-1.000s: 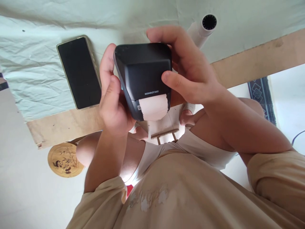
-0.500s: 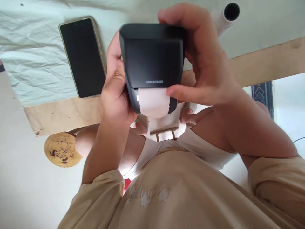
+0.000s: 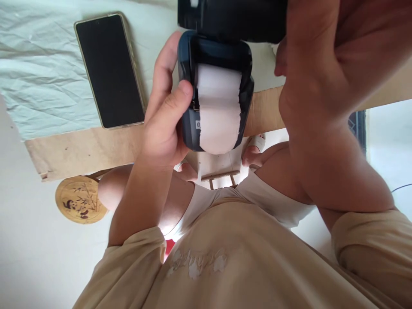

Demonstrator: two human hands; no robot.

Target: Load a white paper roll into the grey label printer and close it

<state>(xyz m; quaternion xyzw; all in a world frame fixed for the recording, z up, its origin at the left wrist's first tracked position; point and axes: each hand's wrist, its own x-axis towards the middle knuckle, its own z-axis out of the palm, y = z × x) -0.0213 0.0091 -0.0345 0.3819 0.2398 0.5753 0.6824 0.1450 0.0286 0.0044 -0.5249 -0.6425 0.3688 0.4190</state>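
A black label printer [image 3: 189, 135] rests in my left hand [image 3: 162, 116], which is closed around its left side with the thumb on the upper edge. The printer's lid [image 3: 238, 19] is swung up, cut off by the top of the view. In the exposed bay lies a white paper roll [image 3: 219, 107], its ragged-edged strip hanging over the front. At the upper right, my right hand [image 3: 312, 73] is on the raised lid's right end; most of its fingers are hidden or blurred.
A phone [image 3: 110, 71] with a dark screen lies on the pale green cloth [image 3: 41, 77], left of the printer. The table's wooden edge [image 3: 83, 150] runs below it. A round wooden stool [image 3: 80, 199] with a panda picture stands at the lower left.
The printer's lid has been opened upward, uncovering the paper roll inside. My right hand has moved up and turned over with the lid. My left hand still holds the body.
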